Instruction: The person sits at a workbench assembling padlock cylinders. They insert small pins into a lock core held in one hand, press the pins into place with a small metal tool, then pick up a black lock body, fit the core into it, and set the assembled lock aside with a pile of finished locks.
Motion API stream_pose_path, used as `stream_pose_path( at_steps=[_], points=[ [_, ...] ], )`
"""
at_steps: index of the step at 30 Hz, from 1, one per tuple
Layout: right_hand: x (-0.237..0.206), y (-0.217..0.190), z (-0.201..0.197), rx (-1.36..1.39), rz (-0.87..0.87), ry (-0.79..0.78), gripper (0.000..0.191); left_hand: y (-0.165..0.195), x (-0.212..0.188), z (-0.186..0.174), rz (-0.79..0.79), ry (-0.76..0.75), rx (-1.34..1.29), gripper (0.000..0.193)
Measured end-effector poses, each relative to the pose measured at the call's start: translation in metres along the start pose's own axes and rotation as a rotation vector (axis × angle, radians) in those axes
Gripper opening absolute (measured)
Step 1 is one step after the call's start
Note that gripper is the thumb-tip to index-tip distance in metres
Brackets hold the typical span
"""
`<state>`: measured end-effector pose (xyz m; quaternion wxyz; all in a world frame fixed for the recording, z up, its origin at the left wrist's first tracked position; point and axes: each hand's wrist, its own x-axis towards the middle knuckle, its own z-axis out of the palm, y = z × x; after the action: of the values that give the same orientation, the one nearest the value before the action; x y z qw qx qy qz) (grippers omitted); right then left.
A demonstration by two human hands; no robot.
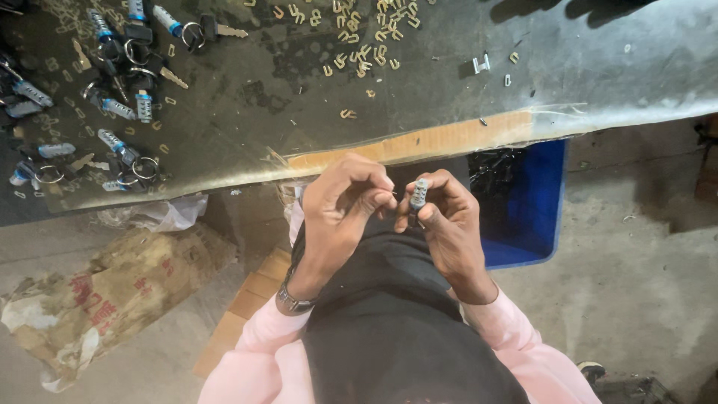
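Observation:
My right hand (pixel 447 224) grips a small silver lock cylinder (pixel 419 193) upright between thumb and fingers, just below the table's front edge. My left hand (pixel 340 206), with a wristwatch (pixel 293 301) on its wrist, pinches something very small at its fingertips right beside the cylinder; what it is I cannot tell. Both hands are close together above my lap, over a black apron and pink sleeves.
A dark worktable (pixel 247 97) carries several lock cylinders with keys on rings (pixel 120 97) at the left and scattered small brass clips (pixel 359 37) in the middle. A blue bin (pixel 535 217) stands under the table at the right. A crumpled cardboard sack (pixel 97 299) lies on the floor at the left.

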<state>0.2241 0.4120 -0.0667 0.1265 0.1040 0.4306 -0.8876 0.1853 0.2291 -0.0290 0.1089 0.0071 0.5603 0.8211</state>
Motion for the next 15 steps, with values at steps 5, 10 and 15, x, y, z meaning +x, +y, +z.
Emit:
stream_pose_path(
  at_steps=[5, 10, 15],
  points=[
    [0.002, -0.004, 0.006, -0.042, -0.021, -0.002, 0.029, 0.013, 0.002, -0.001, 0.337, 0.015, 0.554, 0.017],
    [0.001, -0.008, 0.011, -0.06, -0.038, -0.039, 0.026, 0.02, 0.004, 0.004, 0.381, 0.015, 0.607, 0.02],
    [-0.001, -0.009, 0.013, -0.126, -0.045, -0.008, 0.024, 0.021, 0.005, 0.006, 0.416, -0.026, 0.639, 0.02]
  ],
)
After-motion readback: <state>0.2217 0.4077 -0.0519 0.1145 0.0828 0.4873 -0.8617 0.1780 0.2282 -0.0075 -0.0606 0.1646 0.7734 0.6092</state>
